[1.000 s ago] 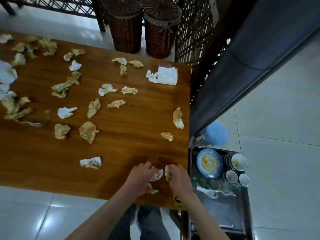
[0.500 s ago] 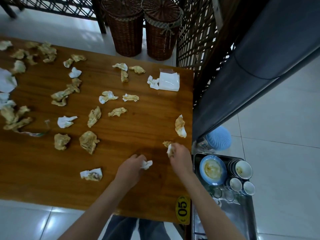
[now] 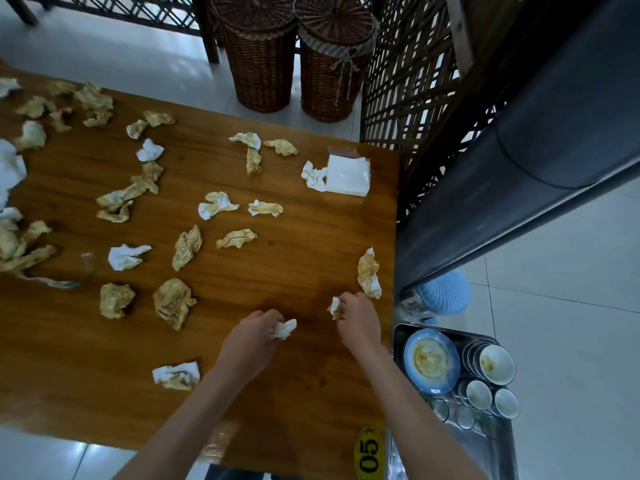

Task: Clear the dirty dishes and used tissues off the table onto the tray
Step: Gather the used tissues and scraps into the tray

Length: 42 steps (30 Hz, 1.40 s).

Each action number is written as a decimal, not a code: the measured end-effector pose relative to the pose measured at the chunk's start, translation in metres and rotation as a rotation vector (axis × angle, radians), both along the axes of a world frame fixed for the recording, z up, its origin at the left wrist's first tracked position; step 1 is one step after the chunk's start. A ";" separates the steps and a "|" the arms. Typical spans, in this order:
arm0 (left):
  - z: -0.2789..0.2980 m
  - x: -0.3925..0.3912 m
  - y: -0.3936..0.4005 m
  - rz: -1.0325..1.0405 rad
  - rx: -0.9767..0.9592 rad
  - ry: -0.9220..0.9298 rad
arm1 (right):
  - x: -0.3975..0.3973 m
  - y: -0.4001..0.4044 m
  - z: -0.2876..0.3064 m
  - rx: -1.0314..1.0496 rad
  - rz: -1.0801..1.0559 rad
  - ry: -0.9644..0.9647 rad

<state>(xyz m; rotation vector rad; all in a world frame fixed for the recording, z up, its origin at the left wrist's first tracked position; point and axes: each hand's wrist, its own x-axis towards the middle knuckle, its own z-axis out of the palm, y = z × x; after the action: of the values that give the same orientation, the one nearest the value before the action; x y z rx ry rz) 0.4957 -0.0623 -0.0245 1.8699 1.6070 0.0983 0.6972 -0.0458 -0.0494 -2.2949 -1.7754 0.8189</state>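
Note:
Several crumpled, stained tissues lie scattered over the wooden table (image 3: 294, 278). My left hand (image 3: 251, 339) grips a white crumpled tissue (image 3: 284, 329) near the table's front right. My right hand (image 3: 356, 318) pinches a small stained tissue (image 3: 334, 307) close to the right edge, just below a larger yellow-stained tissue (image 3: 369, 273). Another used tissue (image 3: 177, 375) lies left of my left forearm. The metal tray (image 3: 401, 336) stands low at the right of the table and holds a dirty blue plate (image 3: 429, 360), stacked bowls (image 3: 493, 363) and small cups (image 3: 479, 394).
A flat white napkin pack (image 3: 348, 174) lies at the table's far right corner. Two wicker baskets (image 3: 263, 60) and a lattice screen (image 3: 408, 98) stand behind the table. A dark bench (image 3: 519, 174) runs along the right. A yellow "05" tag (image 3: 369, 453) marks the table's front edge.
Both hands moved away from the front edge toward the table's middle, each carrying a tissue. The right hand has reached the small tissue near the right edge and closed on it.

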 end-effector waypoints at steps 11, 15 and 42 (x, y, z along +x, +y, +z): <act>0.000 -0.004 0.012 0.016 0.019 -0.040 | 0.032 0.048 0.018 0.187 -0.185 -0.080; -0.002 -0.009 0.012 0.027 0.009 -0.034 | 0.040 0.062 0.012 0.097 -0.203 -0.136; 0.008 -0.161 0.014 0.368 0.127 0.046 | -0.147 0.011 0.013 0.018 -0.004 0.377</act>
<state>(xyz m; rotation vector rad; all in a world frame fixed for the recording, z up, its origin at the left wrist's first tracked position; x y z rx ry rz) 0.3348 -0.0483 -0.0164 1.6561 2.0029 0.3254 0.5506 -0.0347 -0.0368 -1.9668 -1.5999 1.1396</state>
